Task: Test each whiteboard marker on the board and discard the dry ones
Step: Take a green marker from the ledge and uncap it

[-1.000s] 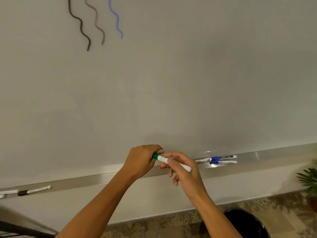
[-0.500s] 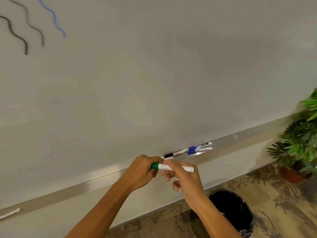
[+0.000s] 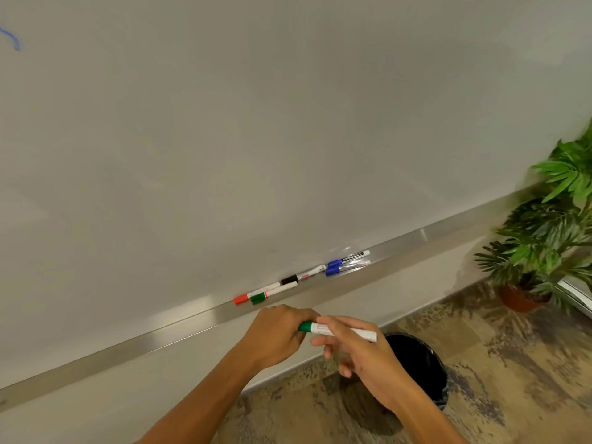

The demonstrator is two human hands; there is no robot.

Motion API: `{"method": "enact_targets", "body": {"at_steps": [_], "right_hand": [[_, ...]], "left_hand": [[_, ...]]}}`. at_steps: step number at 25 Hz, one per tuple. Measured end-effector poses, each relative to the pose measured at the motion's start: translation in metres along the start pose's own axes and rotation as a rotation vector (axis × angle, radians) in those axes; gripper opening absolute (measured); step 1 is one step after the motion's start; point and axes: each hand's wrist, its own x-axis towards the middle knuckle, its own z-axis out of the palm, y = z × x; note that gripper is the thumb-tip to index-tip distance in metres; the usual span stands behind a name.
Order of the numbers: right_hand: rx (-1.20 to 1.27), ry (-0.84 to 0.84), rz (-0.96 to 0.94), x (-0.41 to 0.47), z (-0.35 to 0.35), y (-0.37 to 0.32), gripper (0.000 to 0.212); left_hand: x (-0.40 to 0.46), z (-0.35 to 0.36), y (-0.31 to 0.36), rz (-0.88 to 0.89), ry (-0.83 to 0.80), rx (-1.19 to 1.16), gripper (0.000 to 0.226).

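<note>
While both hands are meeting in front of the ledge: the green marker point(image 3: 336, 330) is being held between them, below the whiteboard point(image 3: 288, 123) and just above the tray line.
Left hand point(image 3: 275, 334): its fingers are curling tightly round the green cap end, so the cap itself is mostly hidden inside the fist.
Right hand point(image 3: 362, 350): it is pinching the white barrel from above with thumb and forefinger, the other fingers hanging loosely curled beneath.
Long axis: the marker is lying nearly level, cap end pointing left into the left hand, tail end pointing right and slightly down, toward the bin.
Relation the next move turns on: judging by this grip, the hands are working along the marker's own axis, either pulling the cap off or pressing it on; which of the two cannot be told.
Bin point(image 3: 416, 363): the black bin is standing on the floor directly below and just right of the right hand, which is the nearer hand for any drop.
Tray point(image 3: 128, 350): a red marker point(image 3: 256, 293), a second green one point(image 3: 272, 292), a black-capped one point(image 3: 302, 277) and two blue ones point(image 3: 347, 263) are lying on the metal ledge, up and right of the hands.
Board marks: only a trace of blue line point(image 3: 12, 40) is showing at the far left edge.
Plant point(image 3: 551, 238): a potted plant is standing at the right, well apart.
</note>
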Motion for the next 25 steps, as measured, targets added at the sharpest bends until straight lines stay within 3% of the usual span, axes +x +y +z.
{"method": "enact_targets", "body": {"at_steps": [5,11,18,25], "right_hand": [[0.187,-0.053,0.098,-0.003,-0.051,0.024,0.035],[-0.170,-0.094,0.137,0.003,-0.084,0.036,0.028],[-0.241,0.094,0.168,0.009,-0.129,0.056,0.028],[-0.189,0.414,0.248,0.023,-0.182,0.085,0.018]], "left_hand": [[0.018,0.023,0.006,-0.055,-0.072,0.132,0.035],[0.039,0.060,0.012,-0.111,-0.103,0.147,0.034],[0.069,0.090,0.002,-0.281,-0.101,0.096,0.059],[0.084,0.133,0.013,-0.312,-0.168,0.064,0.063]]}}
